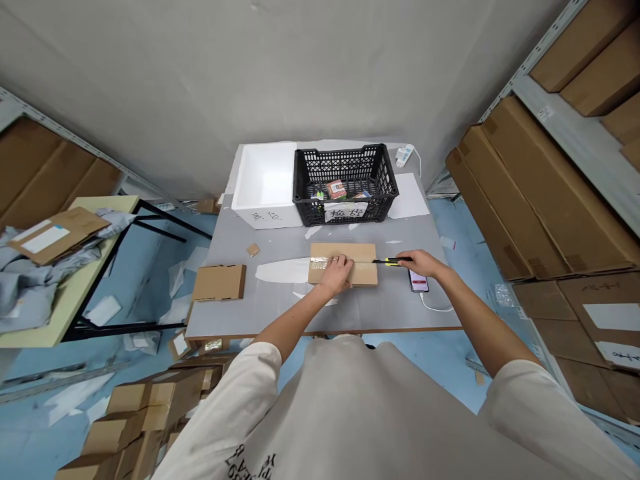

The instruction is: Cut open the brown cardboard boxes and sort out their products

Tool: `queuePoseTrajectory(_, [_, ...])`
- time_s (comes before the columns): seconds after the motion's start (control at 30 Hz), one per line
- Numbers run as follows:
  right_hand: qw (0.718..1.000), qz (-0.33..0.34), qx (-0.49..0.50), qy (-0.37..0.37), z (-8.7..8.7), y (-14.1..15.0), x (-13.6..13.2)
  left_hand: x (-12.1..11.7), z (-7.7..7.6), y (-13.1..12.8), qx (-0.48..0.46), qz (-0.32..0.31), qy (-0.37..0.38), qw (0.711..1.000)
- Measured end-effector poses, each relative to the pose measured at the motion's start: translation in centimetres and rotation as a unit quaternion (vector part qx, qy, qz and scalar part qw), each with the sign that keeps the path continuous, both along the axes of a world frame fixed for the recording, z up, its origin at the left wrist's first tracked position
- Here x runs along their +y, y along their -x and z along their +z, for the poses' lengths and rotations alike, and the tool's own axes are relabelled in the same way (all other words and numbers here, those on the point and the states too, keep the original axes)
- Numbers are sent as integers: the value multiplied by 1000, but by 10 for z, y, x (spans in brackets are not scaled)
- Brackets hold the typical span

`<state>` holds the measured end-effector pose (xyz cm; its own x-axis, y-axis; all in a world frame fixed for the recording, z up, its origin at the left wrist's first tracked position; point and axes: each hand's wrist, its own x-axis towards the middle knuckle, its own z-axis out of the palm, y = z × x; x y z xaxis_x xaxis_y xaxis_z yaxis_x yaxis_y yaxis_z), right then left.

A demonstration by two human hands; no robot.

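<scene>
Head cam, L hand (338, 272) on ctn (364, 253), finger spread unclear, R hand (419, 262) gripping knife (391, 261)

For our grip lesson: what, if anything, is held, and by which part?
The right hand holds a black-and-yellow cutter by its handle end; the left hand rests on the cardboard box.

The handwritten paper label (345, 212) on the black crate (312, 213) reads "换货".
</scene>
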<state>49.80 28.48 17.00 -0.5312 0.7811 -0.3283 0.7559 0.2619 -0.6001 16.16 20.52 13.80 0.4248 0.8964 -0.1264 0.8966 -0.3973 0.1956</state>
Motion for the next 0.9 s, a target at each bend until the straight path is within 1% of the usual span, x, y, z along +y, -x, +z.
queuePoseTrajectory(0.07, [1000,20,-5,-20,-1,4,7,-1,0,0,-5,4,-1,1000])
queuePoseTrajectory(0.17, [1000,25,7,-3,-1,14,10,-2,1,0,-14,11,3,1000])
queuePoseTrajectory(0.23, [999,11,16,34,-2,17,6,-2,1,0,-16,14,6,1000])
queuePoseTrajectory(0.3, [996,3,28,87,-5,16,-1,-2,1,0,-15,15,6,1000])
queuePoseTrajectory(0.43, [981,-2,42,192,-11,1,-20,-2,3,2,-14,14,12,1000])
queuePoseTrajectory(0.53, [971,-53,51,226,-14,-11,-33,0,8,4,-34,13,13,999])
queuePoseTrajectory(0.63, [957,-117,94,247,-12,-20,-41,7,11,4,-60,36,0,998])
queuePoseTrajectory(0.7, [952,-141,113,246,-8,-21,-45,13,10,3,-60,56,-8,997])
queuePoseTrajectory(0.77, [958,-151,112,216,-2,-19,-49,19,8,1,-56,58,-23,996])
queuePoseTrajectory(0.83, [971,-146,100,160,4,-12,-54,24,4,1,-59,42,-43,996])
queuePoseTrajectory(0.9, [985,-126,79,89,10,-4,-60,29,1,2,-66,30,-55,996])
